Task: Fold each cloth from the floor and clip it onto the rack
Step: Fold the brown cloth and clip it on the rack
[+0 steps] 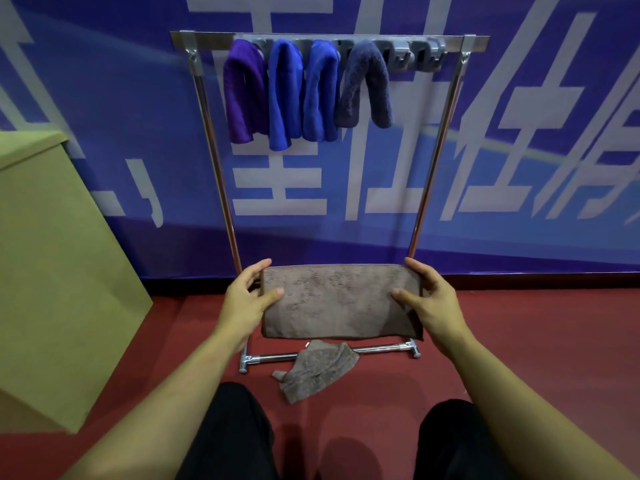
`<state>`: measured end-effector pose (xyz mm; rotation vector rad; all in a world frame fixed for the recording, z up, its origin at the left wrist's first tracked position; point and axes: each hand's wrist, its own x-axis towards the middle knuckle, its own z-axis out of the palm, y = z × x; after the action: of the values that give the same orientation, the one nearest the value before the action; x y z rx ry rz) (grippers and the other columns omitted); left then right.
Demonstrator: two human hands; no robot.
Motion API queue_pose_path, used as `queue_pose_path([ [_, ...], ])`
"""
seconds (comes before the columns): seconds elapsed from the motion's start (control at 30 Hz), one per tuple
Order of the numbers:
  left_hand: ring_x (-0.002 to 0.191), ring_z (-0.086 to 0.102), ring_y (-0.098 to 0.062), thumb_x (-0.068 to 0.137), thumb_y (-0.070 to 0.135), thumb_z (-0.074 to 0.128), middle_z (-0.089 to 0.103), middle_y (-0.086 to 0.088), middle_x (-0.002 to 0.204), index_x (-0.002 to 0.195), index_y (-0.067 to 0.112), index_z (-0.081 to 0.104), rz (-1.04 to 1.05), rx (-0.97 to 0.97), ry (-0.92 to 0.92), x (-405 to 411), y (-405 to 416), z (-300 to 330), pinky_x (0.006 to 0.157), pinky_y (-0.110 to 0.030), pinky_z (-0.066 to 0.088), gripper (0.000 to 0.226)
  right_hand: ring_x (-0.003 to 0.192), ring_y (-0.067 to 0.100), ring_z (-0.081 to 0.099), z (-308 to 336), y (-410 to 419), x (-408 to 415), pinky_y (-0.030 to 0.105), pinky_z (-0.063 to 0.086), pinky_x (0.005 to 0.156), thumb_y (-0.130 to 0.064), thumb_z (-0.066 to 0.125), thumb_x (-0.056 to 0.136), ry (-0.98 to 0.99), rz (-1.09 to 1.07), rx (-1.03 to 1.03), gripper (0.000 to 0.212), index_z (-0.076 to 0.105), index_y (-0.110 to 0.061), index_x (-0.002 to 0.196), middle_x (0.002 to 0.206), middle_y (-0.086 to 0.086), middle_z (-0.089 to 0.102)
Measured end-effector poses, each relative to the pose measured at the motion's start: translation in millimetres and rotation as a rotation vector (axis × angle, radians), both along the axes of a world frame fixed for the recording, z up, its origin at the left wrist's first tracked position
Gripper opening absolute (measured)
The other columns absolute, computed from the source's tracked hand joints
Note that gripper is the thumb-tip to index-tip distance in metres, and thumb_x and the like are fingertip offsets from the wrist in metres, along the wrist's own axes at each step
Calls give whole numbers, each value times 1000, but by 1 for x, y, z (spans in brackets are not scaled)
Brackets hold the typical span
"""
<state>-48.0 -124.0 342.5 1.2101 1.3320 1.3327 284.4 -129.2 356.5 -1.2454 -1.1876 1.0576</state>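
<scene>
At the far left a tan box (pixel 52 265) stands on the red floor (pixel 536 341) against the blue banner wall (pixel 104 98) with its large white characters. Next comes the person's left hand (pixel 244 303), whose grip is closed on the left edge of a folded brown cloth (pixel 337 301): the thumb lies on the front face near the upper left corner and the fingers reach round behind the edge. The cloth is held up flat and wide between both hands, in front of the lower part of the metal rack (pixel 221 174), well below its top rail. On that rail, from left to right, hang a purple cloth (pixel 242 95), a blue cloth (pixel 284 95), a second blue cloth (pixel 322 95) and a grey-blue cloth (pixel 365 86), each draped from a grey clip; further clips (pixel 420 55) to their right hold nothing. Below the held cloth a crumpled brown cloth (pixel 317 370) lies on the floor, draped over the rack's base bar. At the right the right hand (pixel 431 303) grips the cloth's right edge the same way, thumb on the front and fingers behind. The person's dark trouser knees (pixel 239 434) show at the bottom.
</scene>
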Motion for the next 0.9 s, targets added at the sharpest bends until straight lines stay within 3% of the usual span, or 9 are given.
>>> queue_pose_path([
  [0.2,138,48,-25,80,-1,80,48,2,149,135,53,50,-118,-51,8,-6,-3,-11,104,-49,51,83,124,15,60,-16,4,6,47,54,101,-1,82,78,-153,150,5,73,55,-37,136,137,-9,57],
  [0.33,134,53,-25,81,-9,75,48,-1,148,141,37,49,-82,-27,-31,-5,-5,-10,105,-50,50,81,126,14,58,-19,6,8,46,50,105,1,81,78,-237,120,47,69,58,-34,133,138,-6,55],
  [0.4,128,57,-21,82,-12,73,50,-2,146,144,28,47,-51,-10,-36,-4,-7,-7,106,-49,49,79,129,13,54,-19,6,8,42,49,108,2,80,78,-272,102,73,66,58,-28,133,139,-7,51],
  [0.5,123,59,-13,81,-10,74,52,5,137,142,29,48,-20,10,2,-3,-8,-5,108,-46,48,77,131,13,49,-19,4,8,32,43,111,2,81,77,-375,80,135,64,58,-26,130,140,-4,43],
  [0.57,128,57,-19,80,-8,77,50,10,133,138,36,49,0,30,43,-5,-7,-8,108,-47,48,78,129,10,48,-19,4,8,25,44,106,2,81,77,-404,65,147,63,59,-26,129,141,-4,37],
  [0.67,127,58,-26,79,-4,80,44,5,142,133,47,52,24,69,63,-8,-4,-12,104,-47,52,80,131,0,46,-20,4,10,12,38,103,1,80,79,-450,98,182,58,61,-25,127,146,-11,40],
  [0.73,128,57,-21,79,-1,81,46,9,144,130,43,58,9,100,120,-9,-4,-12,105,-45,51,72,133,1,48,-21,5,11,18,40,107,3,77,81,-474,135,205,52,65,-24,124,146,-11,48],
  [0.8,125,59,-13,79,-3,80,59,9,136,117,28,70,-30,122,181,-9,-4,-11,108,-41,49,50,128,2,54,-20,5,11,23,44,107,3,74,83,-474,156,168,42,70,-24,116,138,-10,58],
  [0.9,117,65,-9,79,-12,74,69,4,123,86,17,79,-85,132,291,-8,-4,-9,101,-21,49,30,122,3,59,-19,5,10,13,44,100,3,72,86,-474,149,117,24,73,-18,99,130,-9,66],
])
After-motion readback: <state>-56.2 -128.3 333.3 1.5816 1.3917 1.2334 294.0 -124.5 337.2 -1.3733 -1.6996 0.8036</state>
